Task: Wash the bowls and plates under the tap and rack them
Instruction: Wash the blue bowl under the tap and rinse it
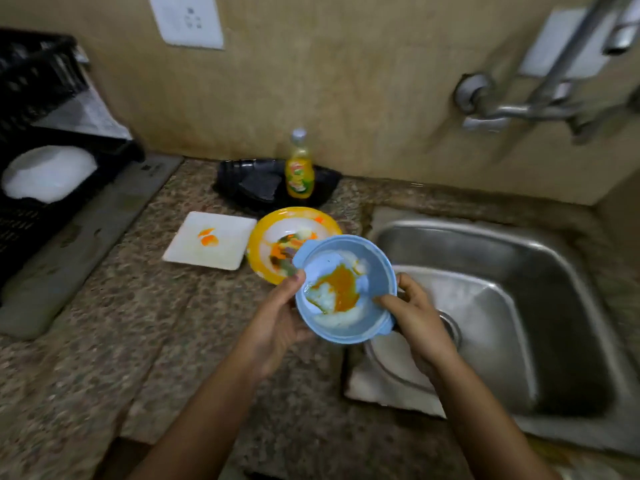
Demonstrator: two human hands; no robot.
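Speckled stone forms the bench [145, 341], with a steel sink [519, 289] set into its right side and a tap [519, 110] on the far wall. A blue bowl [346, 289], smeared with orange sauce and white residue, is held tilted over the sink's left edge. The left hand [277, 327] cups its left side, thumb on the rim, fingers hidden beneath. The right hand [419, 320] grips the right rim, fingers [388, 301] curled over the edge into the bowl. Just behind it on the bench sits a dirty yellow bowl [273, 237], and left of that a soiled white plate [211, 240]. A soap bottle [299, 171] stands farther back. At far left a black rack [38, 109] holds a white dish [48, 174].
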